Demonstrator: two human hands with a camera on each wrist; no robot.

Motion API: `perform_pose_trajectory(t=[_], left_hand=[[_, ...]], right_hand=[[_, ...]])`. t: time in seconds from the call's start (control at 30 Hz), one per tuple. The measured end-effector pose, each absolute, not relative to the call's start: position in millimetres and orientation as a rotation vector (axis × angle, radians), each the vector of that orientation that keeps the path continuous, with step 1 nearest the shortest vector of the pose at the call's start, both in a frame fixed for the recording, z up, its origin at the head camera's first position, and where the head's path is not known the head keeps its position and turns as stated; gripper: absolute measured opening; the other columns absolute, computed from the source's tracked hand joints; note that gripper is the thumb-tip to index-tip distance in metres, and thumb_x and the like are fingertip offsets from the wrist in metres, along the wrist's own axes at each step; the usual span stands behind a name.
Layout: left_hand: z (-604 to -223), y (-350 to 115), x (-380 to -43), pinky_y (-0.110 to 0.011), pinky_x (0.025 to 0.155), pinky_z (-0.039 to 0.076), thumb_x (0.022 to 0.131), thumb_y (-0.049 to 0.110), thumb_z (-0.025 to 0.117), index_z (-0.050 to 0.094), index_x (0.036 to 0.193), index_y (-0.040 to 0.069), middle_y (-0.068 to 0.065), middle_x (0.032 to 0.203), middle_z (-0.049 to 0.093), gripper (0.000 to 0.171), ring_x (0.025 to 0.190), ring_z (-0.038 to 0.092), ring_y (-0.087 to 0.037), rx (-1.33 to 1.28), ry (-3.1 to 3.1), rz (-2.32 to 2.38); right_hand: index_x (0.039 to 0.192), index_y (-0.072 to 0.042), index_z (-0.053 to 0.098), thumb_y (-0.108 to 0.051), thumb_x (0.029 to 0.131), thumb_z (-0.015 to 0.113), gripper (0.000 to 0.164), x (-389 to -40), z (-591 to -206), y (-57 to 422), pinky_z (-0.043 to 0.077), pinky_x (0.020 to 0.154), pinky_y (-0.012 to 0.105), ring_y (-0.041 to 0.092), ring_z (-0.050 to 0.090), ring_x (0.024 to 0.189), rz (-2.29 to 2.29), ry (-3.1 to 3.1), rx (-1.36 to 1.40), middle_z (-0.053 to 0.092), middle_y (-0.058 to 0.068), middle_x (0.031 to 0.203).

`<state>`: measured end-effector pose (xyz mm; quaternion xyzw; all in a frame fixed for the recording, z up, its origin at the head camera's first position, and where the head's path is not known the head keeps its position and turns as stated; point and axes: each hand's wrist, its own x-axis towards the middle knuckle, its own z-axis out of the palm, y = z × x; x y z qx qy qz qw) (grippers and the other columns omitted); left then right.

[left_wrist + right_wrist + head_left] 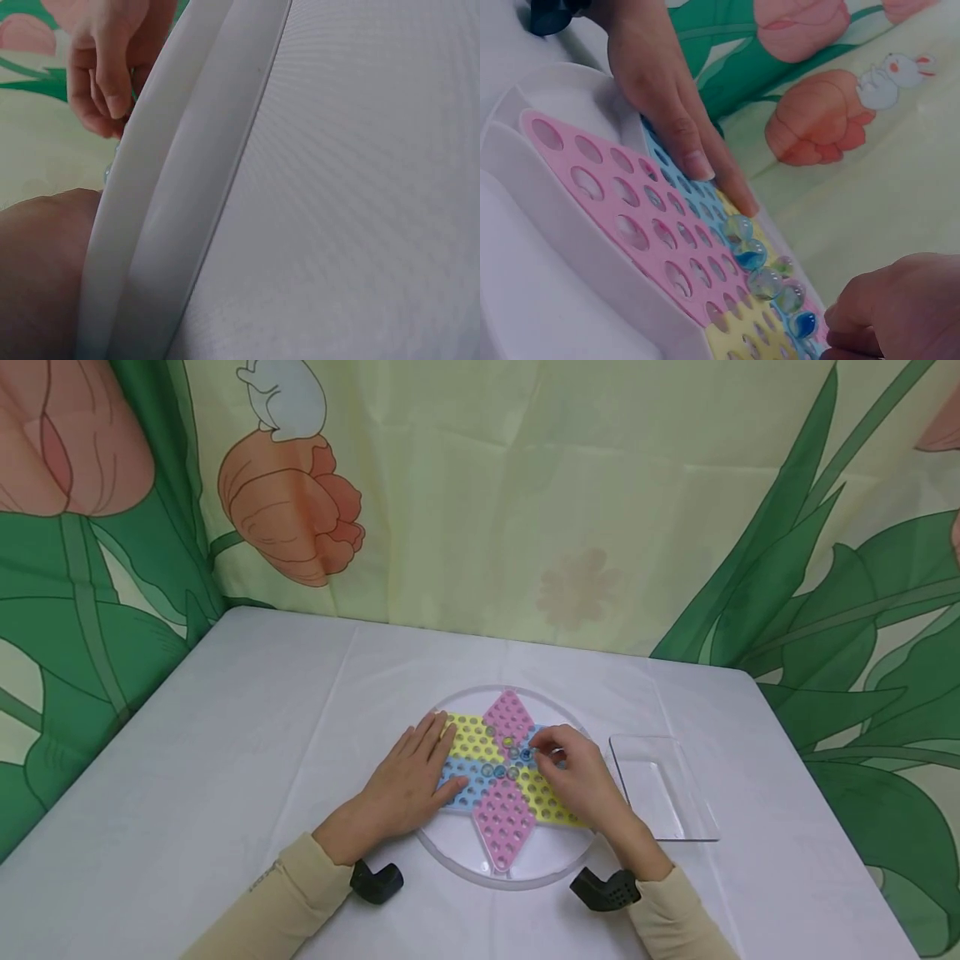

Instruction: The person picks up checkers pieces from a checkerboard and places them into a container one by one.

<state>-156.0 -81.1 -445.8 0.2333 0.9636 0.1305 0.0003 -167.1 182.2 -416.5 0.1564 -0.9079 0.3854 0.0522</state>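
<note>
A round Chinese checkers board with a pink, yellow and blue star of holes lies on the table. Several glass marbles sit across its middle, some clear and some with blue or yellow swirls. My left hand rests flat on the board's left side, fingers spread over the yellow and blue sections. Over the right blue section, my right hand has thumb and fingers curled together at a marble, pinching it low over the holes. Right beside those fingertips is a blue-swirled marble. The fingers partly hide the pinched marble.
A clear plastic tray stands on the table just right of the board. White cloth covers the table, and a floral curtain hangs behind its far edge. Each wrist wears a black camera mount.
</note>
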Motion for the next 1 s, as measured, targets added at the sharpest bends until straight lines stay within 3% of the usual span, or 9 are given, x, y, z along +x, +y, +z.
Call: perform_pose_trajectory(t=[0.37,0.7,1.0], left_hand=[[-445,-81,-156,-0.051,0.124,0.015,0.102,0.055,0.041,0.018,0.157,0.001,-0.018,0.167,0.008,0.081,0.156,0.004,-0.032,0.746,3.032,0.4],[-444,-81,-156,-0.051,0.124,0.015,0.102,0.055,0.04,0.019,0.157,0.001,-0.018,0.167,0.009,0.08,0.156,0.005,-0.032,0.732,3.036,0.393],[-442,-80,-156,-0.051,0.124,0.014,0.102,0.054,0.041,0.018,0.157,0.001,-0.018,0.167,0.008,0.081,0.156,0.004,-0.032,0.731,3.022,0.397]], right_hand=[[0.102,-0.011,0.068,-0.003,0.09,0.067,0.015,-167,-423,176,0.055,0.084,0.036,0.013,0.061,0.092,1.04,-2.76,0.523,0.068,0.002,0.101],[0.098,-0.008,0.069,-0.003,0.087,0.072,0.012,-171,-431,169,0.05,0.073,0.027,0.013,0.059,0.082,1.056,-2.638,0.518,0.068,0.003,0.092],[0.102,-0.008,0.07,-0.004,0.088,0.071,0.014,-168,-429,166,0.051,0.074,0.028,0.013,0.06,0.084,1.043,-2.657,0.431,0.068,0.004,0.094]])
